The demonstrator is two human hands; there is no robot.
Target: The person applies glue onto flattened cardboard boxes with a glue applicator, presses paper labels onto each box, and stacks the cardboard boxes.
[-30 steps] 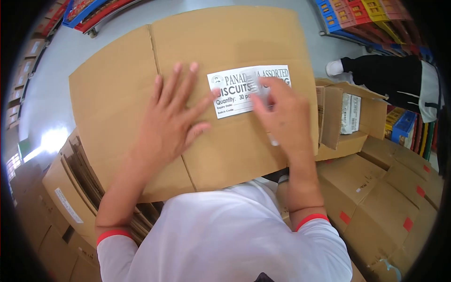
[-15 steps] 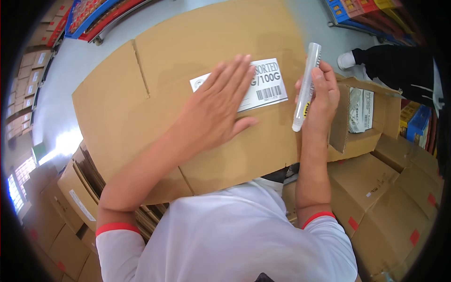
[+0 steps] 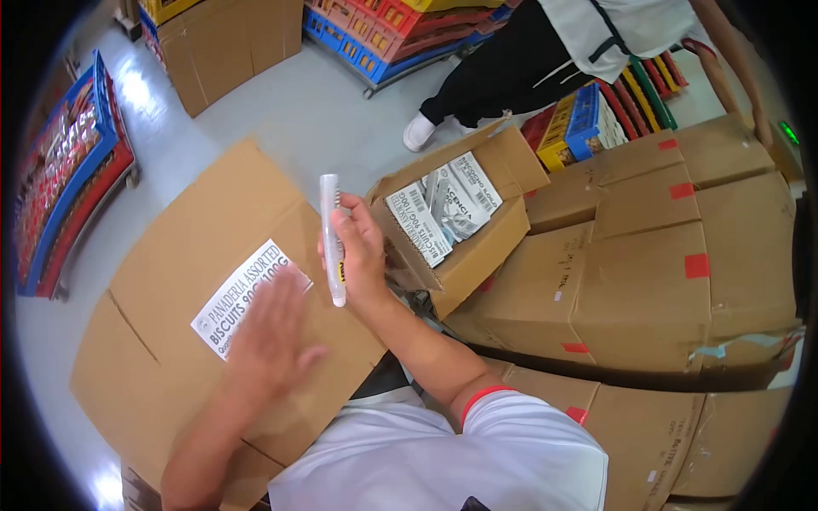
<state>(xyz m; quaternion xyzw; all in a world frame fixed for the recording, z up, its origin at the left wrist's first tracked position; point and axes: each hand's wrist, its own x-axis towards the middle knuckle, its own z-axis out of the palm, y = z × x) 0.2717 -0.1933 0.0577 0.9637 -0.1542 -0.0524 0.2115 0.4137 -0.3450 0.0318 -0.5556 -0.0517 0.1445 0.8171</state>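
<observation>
A flat brown cardboard piece (image 3: 162,281) lies in front of my body. On it is a white printed label (image 3: 228,300) reading "Panaderia Assorted Biscuits". My left hand (image 3: 271,336), slightly blurred, rests over the label's lower right part with its fingers stretched out and nothing held. Upright in my right hand (image 3: 361,255) is a clear glue tube (image 3: 331,230), the fingers wrapped round it just right of the label. An open carton (image 3: 490,247) with stacks of printed labels (image 3: 452,203) stands beyond my right hand.
Closed cartons with red tape (image 3: 643,281) fill the right side. A person in black trousers (image 3: 503,60) stands behind the open carton. Crates of packets (image 3: 77,170) are at the left, stacked crates (image 3: 383,43) at the top, and a large box (image 3: 230,55) beside them.
The view has swung to the right, showing more of the open carton and the person. My right hand has lifted off the label with the glue tube; my left hand has moved onto the label.
</observation>
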